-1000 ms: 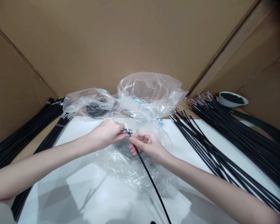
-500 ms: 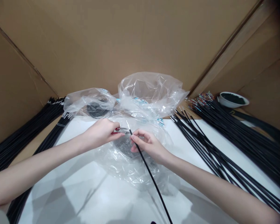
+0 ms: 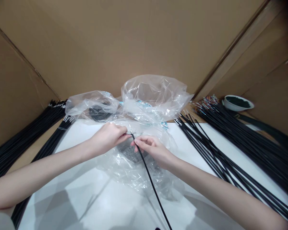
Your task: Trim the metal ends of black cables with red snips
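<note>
My left hand (image 3: 112,135) is closed around what look like small scissors, mostly hidden by the fingers; a metal blade (image 3: 133,133) shows past the fingertips, against the cable near its upper end. Between the thumb and fingers of my right hand (image 3: 152,148) is a thin black cable (image 3: 150,175) with a pale, bared tip (image 3: 131,129). It slants from the tip down to the bottom edge of the view. Beneath both hands lies a clear plastic bag (image 3: 127,174), with a greyish mass of small bits inside that I cannot make out.
Bundles of black cables lie at left (image 3: 26,137) and right (image 3: 249,143); a looser group (image 3: 213,153) lies nearer on the right. A white bowl (image 3: 232,107) with dark contents stands at back right. More clear bags (image 3: 156,92) rest against the cardboard wall (image 3: 144,38).
My left hand has brought the scissors slightly right, onto the cable's upper end; their red handles, visible before, are now covered. The cable's lower part has swung a little left.
</note>
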`<state>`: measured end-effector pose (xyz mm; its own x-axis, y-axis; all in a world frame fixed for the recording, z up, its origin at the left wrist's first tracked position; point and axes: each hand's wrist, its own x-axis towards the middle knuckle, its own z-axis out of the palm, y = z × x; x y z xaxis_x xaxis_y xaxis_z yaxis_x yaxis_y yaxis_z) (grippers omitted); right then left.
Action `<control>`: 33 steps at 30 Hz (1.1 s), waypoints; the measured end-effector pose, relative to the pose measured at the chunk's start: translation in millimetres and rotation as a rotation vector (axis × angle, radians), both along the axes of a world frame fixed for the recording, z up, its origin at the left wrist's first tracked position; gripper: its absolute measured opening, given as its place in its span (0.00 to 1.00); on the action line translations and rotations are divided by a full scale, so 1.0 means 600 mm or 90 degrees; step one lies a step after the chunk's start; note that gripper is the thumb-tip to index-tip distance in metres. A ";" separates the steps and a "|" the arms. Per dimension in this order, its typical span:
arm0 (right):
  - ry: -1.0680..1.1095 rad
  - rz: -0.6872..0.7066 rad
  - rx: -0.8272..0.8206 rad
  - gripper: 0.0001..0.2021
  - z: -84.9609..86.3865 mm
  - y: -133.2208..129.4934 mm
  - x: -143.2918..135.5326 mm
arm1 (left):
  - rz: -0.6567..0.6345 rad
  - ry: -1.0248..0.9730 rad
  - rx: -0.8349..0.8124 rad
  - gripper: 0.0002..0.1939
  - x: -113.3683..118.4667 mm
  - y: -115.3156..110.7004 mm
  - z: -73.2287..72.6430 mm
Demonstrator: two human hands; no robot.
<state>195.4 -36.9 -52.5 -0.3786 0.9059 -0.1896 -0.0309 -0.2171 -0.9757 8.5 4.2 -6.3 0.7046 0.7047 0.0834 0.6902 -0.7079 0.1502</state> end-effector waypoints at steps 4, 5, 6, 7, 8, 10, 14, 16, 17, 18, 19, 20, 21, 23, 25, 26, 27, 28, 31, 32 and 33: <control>0.029 -0.024 -0.035 0.16 -0.001 -0.002 -0.003 | 0.016 0.026 -0.020 0.18 -0.007 0.005 -0.002; 0.031 -0.031 -0.029 0.16 -0.001 -0.002 -0.002 | 0.021 0.034 -0.027 0.18 -0.011 0.006 -0.002; 0.030 -0.034 -0.021 0.15 -0.001 -0.002 -0.002 | 0.026 0.036 -0.033 0.18 -0.015 0.006 -0.002; 0.028 -0.034 -0.016 0.15 -0.002 -0.002 -0.001 | 0.030 0.030 -0.036 0.18 -0.019 0.006 -0.002; 0.026 -0.029 -0.017 0.15 -0.003 -0.002 0.000 | 0.034 0.017 -0.038 0.18 -0.023 0.005 -0.002; 0.030 -0.016 -0.032 0.15 -0.006 -0.001 0.001 | 0.036 -0.012 -0.036 0.18 -0.029 0.002 -0.002; 0.040 -0.011 -0.058 0.17 -0.010 -0.001 -0.002 | 0.023 -0.022 -0.025 0.17 -0.027 -0.004 0.000; 0.033 -0.009 -0.054 0.17 -0.011 -0.001 -0.005 | 0.013 -0.004 -0.026 0.17 -0.019 -0.005 0.002; 0.023 -0.009 -0.050 0.17 -0.011 -0.001 -0.007 | 0.010 0.009 -0.026 0.16 -0.015 -0.005 0.003; 0.010 -0.011 -0.044 0.17 -0.010 -0.001 -0.008 | 0.010 0.024 -0.024 0.16 -0.010 -0.004 0.005; -0.004 -0.016 -0.036 0.17 -0.009 0.000 -0.008 | 0.013 0.043 -0.019 0.16 -0.007 -0.004 0.007; -0.018 -0.022 -0.028 0.17 -0.008 0.000 -0.008 | 0.019 0.064 -0.011 0.16 -0.005 -0.003 0.010; -0.029 -0.029 -0.021 0.17 -0.007 0.000 -0.008 | 0.027 0.085 -0.002 0.16 -0.003 -0.003 0.013; -0.040 -0.040 -0.014 0.17 -0.005 0.001 -0.006 | 0.042 0.120 0.014 0.17 -0.003 -0.003 0.020; -0.047 -0.046 -0.007 0.17 -0.005 0.002 -0.005 | 0.043 0.146 0.022 0.18 -0.006 -0.005 0.027; -0.054 -0.048 -0.001 0.16 -0.006 0.002 -0.005 | 0.042 0.157 0.024 0.18 -0.007 -0.006 0.030; -0.065 -0.050 0.008 0.16 -0.007 0.002 -0.005 | 0.040 0.168 0.026 0.18 -0.007 -0.007 0.033; -0.077 -0.049 0.019 0.16 -0.009 0.002 -0.005 | 0.038 0.178 0.027 0.18 -0.007 -0.009 0.035; -0.098 -0.033 0.039 0.16 -0.013 0.001 -0.008 | 0.029 0.200 0.035 0.17 -0.001 -0.011 0.038; -0.096 -0.025 0.042 0.16 -0.013 0.001 -0.009 | 0.021 0.203 0.038 0.17 0.002 -0.011 0.038; -0.093 -0.015 0.043 0.16 -0.012 0.001 -0.009 | 0.012 0.202 0.042 0.16 0.006 -0.010 0.038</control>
